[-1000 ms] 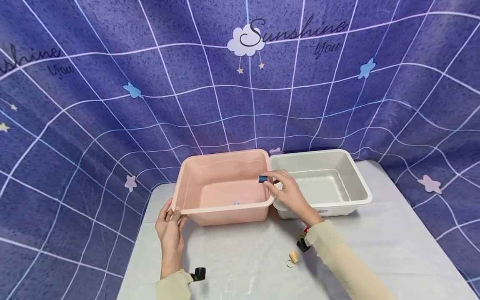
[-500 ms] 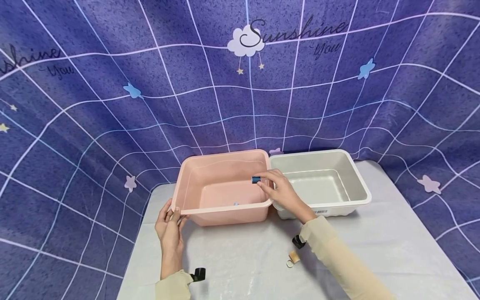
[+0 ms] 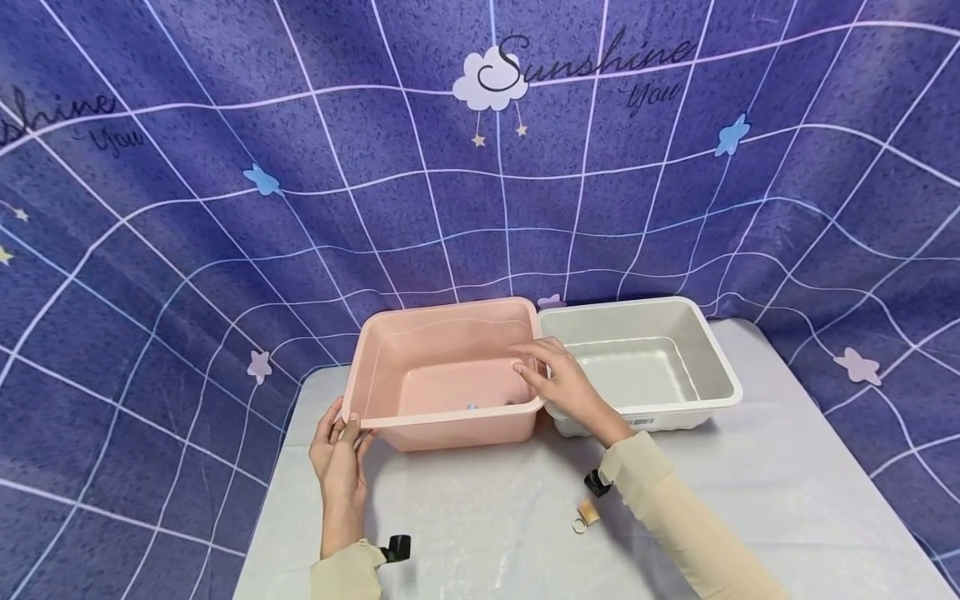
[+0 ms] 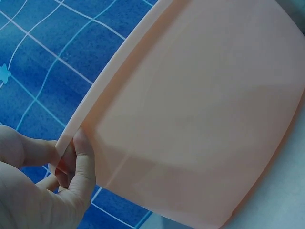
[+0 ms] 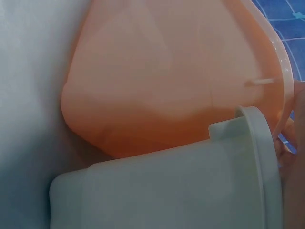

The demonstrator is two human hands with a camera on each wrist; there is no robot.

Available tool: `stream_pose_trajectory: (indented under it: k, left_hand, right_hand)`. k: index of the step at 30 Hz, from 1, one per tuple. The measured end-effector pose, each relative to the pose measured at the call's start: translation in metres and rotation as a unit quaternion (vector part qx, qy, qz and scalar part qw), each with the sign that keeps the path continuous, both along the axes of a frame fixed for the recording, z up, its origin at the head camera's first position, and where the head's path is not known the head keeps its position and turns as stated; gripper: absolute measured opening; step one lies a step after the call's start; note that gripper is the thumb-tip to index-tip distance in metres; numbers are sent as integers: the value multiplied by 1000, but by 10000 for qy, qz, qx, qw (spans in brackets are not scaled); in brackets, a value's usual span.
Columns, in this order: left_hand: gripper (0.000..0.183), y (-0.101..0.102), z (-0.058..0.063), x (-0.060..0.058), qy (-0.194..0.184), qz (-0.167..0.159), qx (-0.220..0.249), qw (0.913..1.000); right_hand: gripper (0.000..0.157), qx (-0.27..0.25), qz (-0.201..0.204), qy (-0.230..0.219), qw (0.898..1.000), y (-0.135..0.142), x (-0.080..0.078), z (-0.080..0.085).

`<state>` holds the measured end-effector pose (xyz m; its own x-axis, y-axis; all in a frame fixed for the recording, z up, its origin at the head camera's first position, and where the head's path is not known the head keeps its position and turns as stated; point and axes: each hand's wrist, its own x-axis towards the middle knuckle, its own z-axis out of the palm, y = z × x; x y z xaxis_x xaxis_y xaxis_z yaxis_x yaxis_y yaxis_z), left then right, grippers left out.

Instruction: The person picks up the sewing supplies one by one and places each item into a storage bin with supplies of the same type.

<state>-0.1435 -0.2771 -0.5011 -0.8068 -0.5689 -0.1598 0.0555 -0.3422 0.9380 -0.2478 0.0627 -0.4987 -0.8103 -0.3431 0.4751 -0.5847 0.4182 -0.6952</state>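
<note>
My left hand (image 3: 339, 458) pinches the rim of a pink plastic basin (image 3: 457, 427) at its front left corner. In the left wrist view, the fingers (image 4: 85, 160) are bent over that rim. Above the basin's right side hovers my right hand (image 3: 564, 379), thumb and fingers parted, with nothing between them. A small blurred dark shape, apparently the thread spool (image 3: 511, 402), shows below the fingertips, inside the basin near its front wall. Beside it a small light blue thing (image 3: 472, 407) is mostly hidden by the front rim.
A light grey basin (image 3: 651, 411) stands against the pink one on the right. On the white-covered table (image 3: 465, 517) lie a tan spool-like piece (image 3: 588, 512) and a small ring (image 3: 579, 526), left of the right sleeve. A purple patterned curtain (image 3: 375, 208) hangs behind.
My right hand moved left over the pink basin with the dark blue thread spool, then let it go; the spool dropped toward the basin floor. My left hand has stayed at the rim.
</note>
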Motion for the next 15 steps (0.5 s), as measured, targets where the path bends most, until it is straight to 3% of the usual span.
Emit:
stream_pose_trajectory:
  k: [15]
  left_hand:
    - [54,0,1,0,33,-47,38,10000]
  right_hand:
    - [26,-16,-65,91,9999,-2,3,0]
